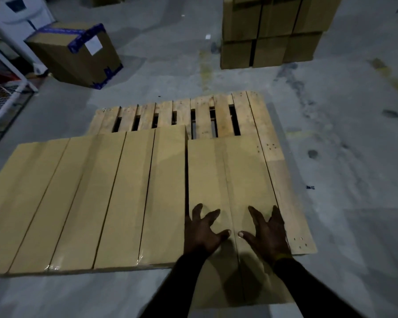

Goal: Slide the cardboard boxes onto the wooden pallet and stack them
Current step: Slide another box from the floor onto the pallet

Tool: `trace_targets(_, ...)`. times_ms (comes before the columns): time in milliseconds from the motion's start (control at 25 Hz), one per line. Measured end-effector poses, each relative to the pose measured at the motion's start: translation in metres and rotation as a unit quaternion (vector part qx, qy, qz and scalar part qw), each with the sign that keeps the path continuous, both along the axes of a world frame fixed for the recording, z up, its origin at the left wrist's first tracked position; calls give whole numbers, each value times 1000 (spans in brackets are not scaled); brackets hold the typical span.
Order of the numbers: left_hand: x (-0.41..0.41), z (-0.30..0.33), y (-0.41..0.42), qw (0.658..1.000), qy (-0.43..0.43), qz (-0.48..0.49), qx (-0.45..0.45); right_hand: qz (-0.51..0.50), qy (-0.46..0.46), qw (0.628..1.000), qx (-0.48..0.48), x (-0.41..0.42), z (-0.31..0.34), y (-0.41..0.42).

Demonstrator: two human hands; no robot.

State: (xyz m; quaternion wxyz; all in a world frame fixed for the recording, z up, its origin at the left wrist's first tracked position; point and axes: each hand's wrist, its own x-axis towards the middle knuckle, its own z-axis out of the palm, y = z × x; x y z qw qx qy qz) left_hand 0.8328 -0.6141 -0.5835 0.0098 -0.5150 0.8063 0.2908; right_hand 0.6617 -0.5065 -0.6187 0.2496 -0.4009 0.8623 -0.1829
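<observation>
Both hands lie flat with fingers spread on a long cardboard box (230, 180) at the right of the wooden pallet (246, 115): left hand (202, 230) and right hand (267, 232) side by side, beside four more boxes (78, 191).

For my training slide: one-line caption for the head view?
Both hands, left hand and right hand, press flat on a cardboard box lying on the wooden pallet.
</observation>
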Motion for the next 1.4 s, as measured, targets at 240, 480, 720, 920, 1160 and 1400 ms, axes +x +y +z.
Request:
trace_targets(240, 17, 10, 24, 972, -183, -139, -38, 153, 51, 986, 41, -8, 10, 32)
trace_targets(480, 64, 22, 74, 938, -250, -239, 7, 335, 60, 933, 115, -6, 27, 104)
trace_targets(720, 70, 24, 85, 924, -286, -243, -64, 348, 82, 929, 99, -6, 28, 115)
trace_targets(920, 72, 28, 68, 928, -299, -216, -52, 365, 143, 914, 103, -14, 22, 98)
trace_targets(1160, 75, 28, 44, 940, -268, -209, -31, 361, 94, 923, 91, -30, 22, 73)
trace_targets(1400, 73, 21, 30, 958, -208, -197, -28, 326, -1, 943, 61, -42, 20, 52)
